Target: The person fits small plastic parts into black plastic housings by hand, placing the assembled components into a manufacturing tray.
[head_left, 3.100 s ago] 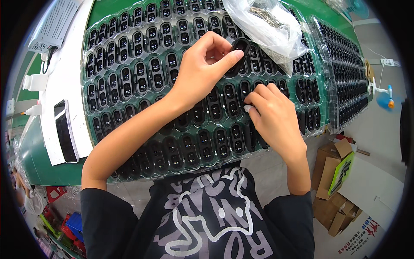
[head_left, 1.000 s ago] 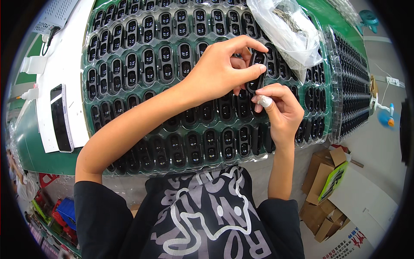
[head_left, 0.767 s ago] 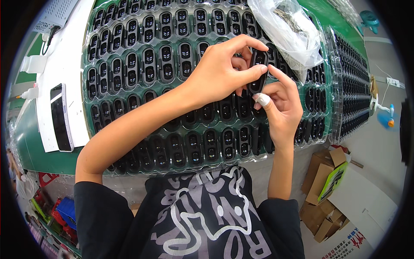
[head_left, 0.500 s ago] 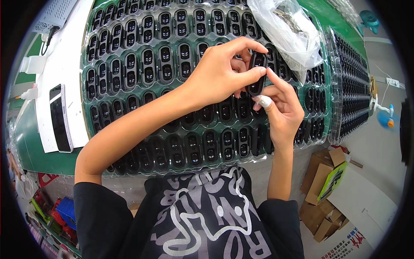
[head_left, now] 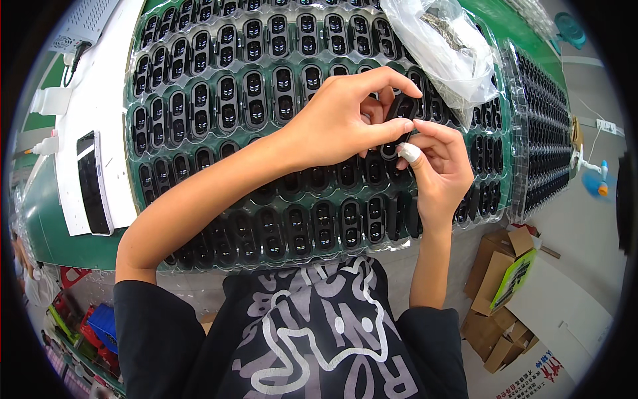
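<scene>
A glossy black oval casing (head_left: pixel 402 110) is raised above the trays, slightly tilted, held between both hands. My left hand (head_left: pixel 352 120) closes round it, index finger curled over the top end and thumb across its face. At its lower right edge, my right hand (head_left: pixel 438 159) grips with bent fingers, the thumb and index close to my left thumb. White wrapping (head_left: pixel 409 153) covers the right thumb's tip. Fingers hide much of the casing, and whether anything small sits between them I cannot tell. Underneath lies a clear plastic tray (head_left: pixel 266 136) with rows of similar black casings.
A clear bag (head_left: pixel 445 53) of small metallic-looking pieces rests on the tray at the far right. Stacked trays (head_left: pixel 538 133) stand farther right. At left are a phone (head_left: pixel 94 183), a white sheet (head_left: pixel 70 159) and a grey device (head_left: pixel 83 26). Cardboard boxes (head_left: pixel 495 266) sit low at right.
Both hands have shifted slightly with the casing, which is now turned and tilted differently. My right hand has moved a little to the right, its thumb still by the casing's lower end.
</scene>
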